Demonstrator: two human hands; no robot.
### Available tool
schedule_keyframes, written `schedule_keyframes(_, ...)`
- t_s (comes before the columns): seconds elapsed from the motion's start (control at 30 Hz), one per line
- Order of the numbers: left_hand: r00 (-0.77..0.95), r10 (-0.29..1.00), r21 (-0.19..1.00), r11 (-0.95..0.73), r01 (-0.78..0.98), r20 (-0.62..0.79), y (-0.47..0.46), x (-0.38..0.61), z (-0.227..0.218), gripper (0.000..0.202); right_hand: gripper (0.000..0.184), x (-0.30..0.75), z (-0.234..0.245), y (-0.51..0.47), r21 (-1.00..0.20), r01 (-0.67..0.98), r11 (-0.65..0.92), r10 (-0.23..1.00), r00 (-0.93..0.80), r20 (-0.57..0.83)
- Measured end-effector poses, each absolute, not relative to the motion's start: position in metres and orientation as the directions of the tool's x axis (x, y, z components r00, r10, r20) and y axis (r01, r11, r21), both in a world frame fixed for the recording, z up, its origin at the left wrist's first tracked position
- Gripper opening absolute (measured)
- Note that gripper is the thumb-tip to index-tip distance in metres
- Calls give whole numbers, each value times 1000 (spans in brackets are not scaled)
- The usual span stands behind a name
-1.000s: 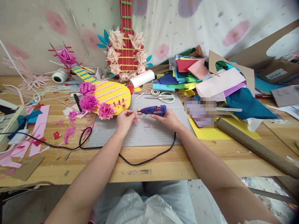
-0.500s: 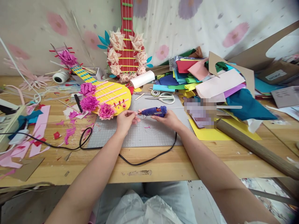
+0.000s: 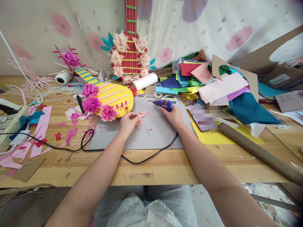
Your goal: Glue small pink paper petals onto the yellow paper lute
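My right hand (image 3: 173, 115) is closed around the handle of a blue glue gun (image 3: 163, 103), which sits low over the far part of the grey cutting mat (image 3: 142, 135). Its black cord (image 3: 132, 157) loops across the table's front. My left hand (image 3: 129, 121) is pinched on a small pink paper piece (image 3: 139, 119) on the mat. More small pink petals (image 3: 143, 113) lie just beyond my fingers. A yellow paper guitar (image 3: 111, 97) with magenta flowers (image 3: 91, 104) lies to the left of the mat.
White scissors (image 3: 169, 98) lie behind the glue gun. A heap of coloured paper sheets (image 3: 213, 85) fills the right side, with a brown wooden rod (image 3: 258, 153) in front. A red paper guitar (image 3: 129, 53) leans on the wall. Pink scraps (image 3: 35, 135) cover the left.
My right hand has carried the glue gun away from my left hand, toward the far edge of the mat. My left hand has stayed in place with the pink piece.
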State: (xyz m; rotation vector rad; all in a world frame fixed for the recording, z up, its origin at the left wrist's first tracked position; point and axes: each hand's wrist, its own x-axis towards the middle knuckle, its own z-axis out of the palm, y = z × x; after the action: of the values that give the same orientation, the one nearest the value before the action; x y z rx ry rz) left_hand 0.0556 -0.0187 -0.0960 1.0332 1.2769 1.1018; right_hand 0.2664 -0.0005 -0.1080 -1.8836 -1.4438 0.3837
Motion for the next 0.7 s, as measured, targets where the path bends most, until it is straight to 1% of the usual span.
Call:
schedule_keyframes(0.07, 8, 991, 991, 135, -10, -135, -20, 56, -99, 19, 48, 268, -107, 0, -663, 737, -131, 930, 322, 175)
schedule_keyframes(0.17, 46, 998, 998, 42, 38, -44, -24, 59, -103, 34, 47, 273, -101, -6, -615, 785, -75, 934, 272, 233)
schedule_keyframes(0.23, 59, 998, 996, -24, 87, 19, -26, 60, -105, 39, 44, 278, -93, -14, -540, 839, -73, 929, 254, 268)
schedule_keyframes(0.27, 62, 997, 992, -55, 114, 48, -27, 60, -106, 40, 42, 280, -88, -19, -490, 866, -98, 934, 250, 256)
schedule_keyframes(0.33, 70, 993, 981, -102, 162, 92, -27, 59, -107, 38, 37, 280, -77, -28, -396, 903, -165, 957, 244, 156)
schedule_keyframes(0.4, 97, 988, 964, -143, 224, 124, -27, 58, -106, 36, 31, 274, -67, -36, -364, 918, -160, 983, 181, 23)
schedule_keyframes(0.43, 115, 983, 951, -166, 263, 140, -27, 57, -105, 34, 27, 268, -63, -39, -380, 917, -124, 991, 130, -9)
schedule_keyframes(0.47, 133, 979, 934, -189, 304, 155, -27, 55, -104, 33, 23, 260, -60, -41, -413, 908, -70, 997, 73, -9)
schedule_keyframes(0.53, 168, 969, 892, -233, 387, 180, -27, 53, -101, 32, 16, 244, -57, -43, -501, 863, 71, 997, -53, 50)
schedule_keyframes(0.6, 211, 959, 848, -270, 456, 192, -28, 51, -98, 32, 17, 230, -57, -42, -570, 788, 234, 972, -197, 126)
schedule_keyframes(0.67, 250, 948, 807, -300, 509, 195, -28, 49, -96, 33, 21, 220, -58, -39, -591, 720, 364, 929, -331, 168)
schedule_keyframes(0.7, 263, 945, 787, -309, 533, 193, -28, 48, -95, 33, 22, 217, -58, -38, -586, 703, 403, 910, -379, 171)
